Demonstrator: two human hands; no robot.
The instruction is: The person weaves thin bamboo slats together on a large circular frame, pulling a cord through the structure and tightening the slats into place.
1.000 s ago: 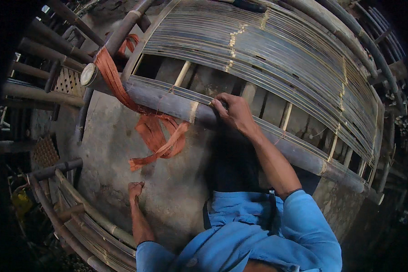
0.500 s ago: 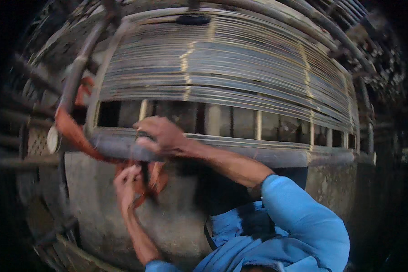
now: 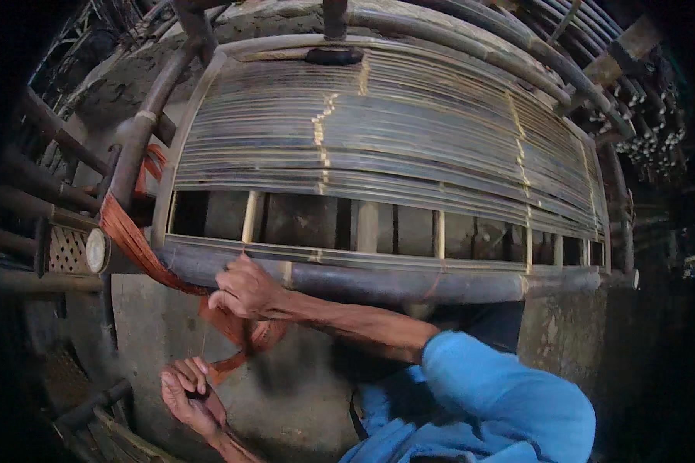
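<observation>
We take the thick, dark, round bamboo pole [image 3: 394,283] as landmark. At its near side, toward its left end, is the right hand [image 3: 247,289], its fingers curled; below it is the left hand [image 3: 193,393], fingers bent too. Whether they grip something, we cannot tell. The flat orange-red fibre strip [image 3: 137,243] crosses the pole near its left end. Beyond the pole, the thin grey-brown bamboo slats [image 3: 425,131] already form, we judge, most of the surface; one gap before the pole remains open.
</observation>
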